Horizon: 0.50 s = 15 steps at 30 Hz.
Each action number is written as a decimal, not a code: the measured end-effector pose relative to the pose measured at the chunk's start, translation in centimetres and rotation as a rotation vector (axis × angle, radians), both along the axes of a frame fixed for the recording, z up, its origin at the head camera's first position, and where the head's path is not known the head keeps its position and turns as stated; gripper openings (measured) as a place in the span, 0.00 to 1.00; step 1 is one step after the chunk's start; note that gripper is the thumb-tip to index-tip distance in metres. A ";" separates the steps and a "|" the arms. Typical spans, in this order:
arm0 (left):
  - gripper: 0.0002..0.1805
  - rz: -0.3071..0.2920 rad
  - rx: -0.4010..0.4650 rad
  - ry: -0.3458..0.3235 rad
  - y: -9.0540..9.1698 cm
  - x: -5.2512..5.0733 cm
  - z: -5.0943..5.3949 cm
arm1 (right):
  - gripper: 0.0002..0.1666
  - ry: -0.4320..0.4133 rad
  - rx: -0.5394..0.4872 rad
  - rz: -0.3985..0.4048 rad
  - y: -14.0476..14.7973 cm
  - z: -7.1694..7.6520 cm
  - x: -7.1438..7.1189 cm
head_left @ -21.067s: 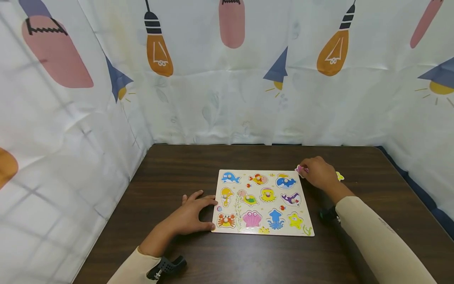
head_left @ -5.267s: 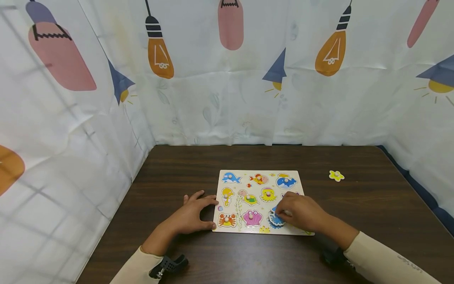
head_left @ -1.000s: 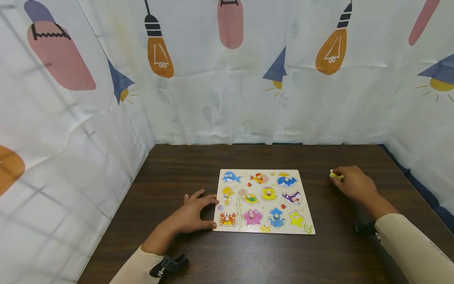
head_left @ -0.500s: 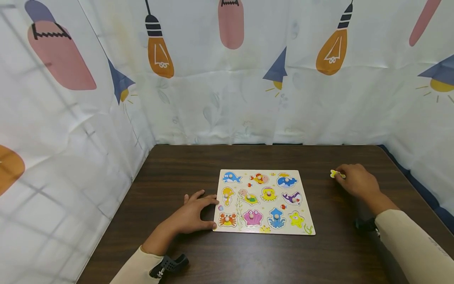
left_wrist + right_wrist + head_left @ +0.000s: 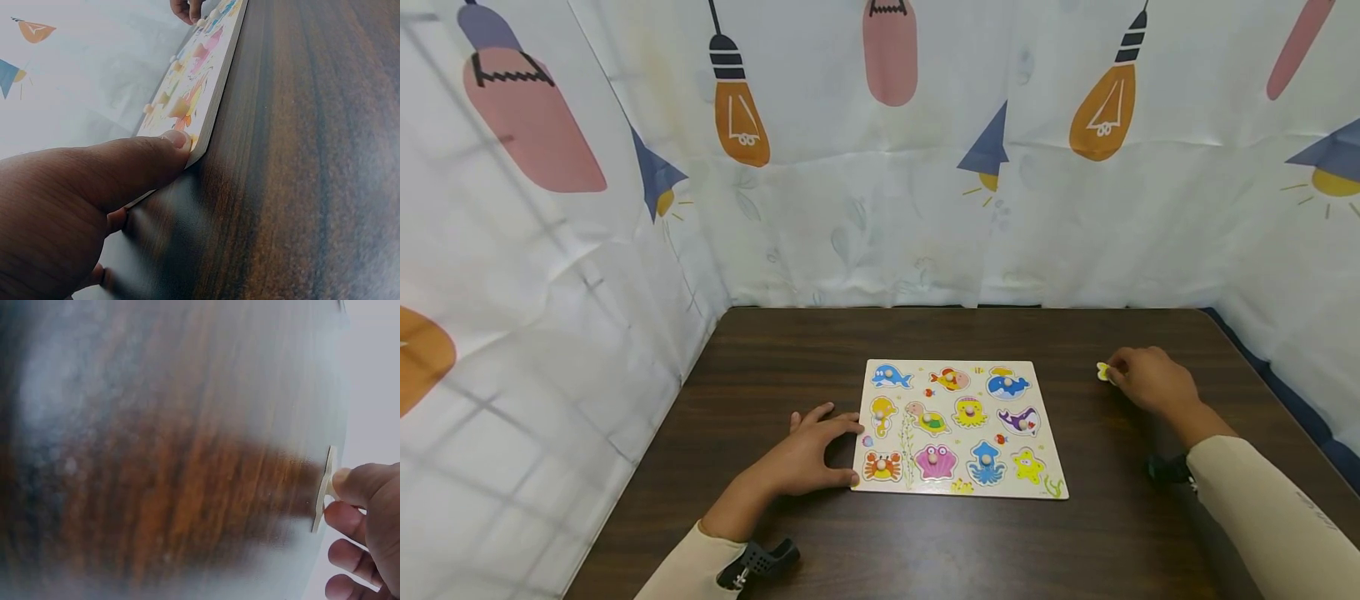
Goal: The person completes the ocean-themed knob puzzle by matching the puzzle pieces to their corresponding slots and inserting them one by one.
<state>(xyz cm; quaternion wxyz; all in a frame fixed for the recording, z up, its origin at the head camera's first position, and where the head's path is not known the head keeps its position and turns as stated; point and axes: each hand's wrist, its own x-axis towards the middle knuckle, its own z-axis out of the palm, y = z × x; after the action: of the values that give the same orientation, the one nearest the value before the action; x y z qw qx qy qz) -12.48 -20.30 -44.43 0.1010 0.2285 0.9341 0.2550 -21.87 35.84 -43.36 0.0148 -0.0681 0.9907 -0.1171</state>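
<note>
A wooden peg puzzle board (image 5: 919,390) with sea-animal pictures lies flat on the table. Knobs show on its pieces, such as the blue squid (image 5: 986,465) and pink clam (image 5: 936,461); the printed yellow star (image 5: 1028,466) at lower right shows no knob. My left hand (image 5: 808,454) rests spread at the board's left edge, thumb (image 5: 165,150) touching the near corner. To the right of the board, my right hand (image 5: 1157,383) pinches a yellow star puzzle piece (image 5: 1102,372), mostly hidden by fingers. In the right wrist view the piece (image 5: 322,490) appears edge-on, thumb at its knob.
The dark wood table (image 5: 880,550) reaches back to a white printed curtain (image 5: 865,225), which also hangs along the left and right. Each wrist carries a black strap-on device, such as the left wrist's device (image 5: 760,565).
Since the older frames, the pink clam and blue squid pieces have gone into the board. My right hand has moved right to the star piece, which has shifted slightly; my left hand stays put.
</note>
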 end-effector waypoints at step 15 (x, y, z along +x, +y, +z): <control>0.38 0.001 -0.009 0.008 0.0 -0.1 -0.2 | 0.11 0.095 -0.039 0.102 -0.8 -0.4 1.0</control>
<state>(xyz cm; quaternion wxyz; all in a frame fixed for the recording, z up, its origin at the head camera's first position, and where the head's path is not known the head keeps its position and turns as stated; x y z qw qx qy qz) -12.55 -20.33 -44.63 0.0980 0.2286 0.9357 0.2502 -20.92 35.00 -43.80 -0.0275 -0.1240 0.9831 -0.1320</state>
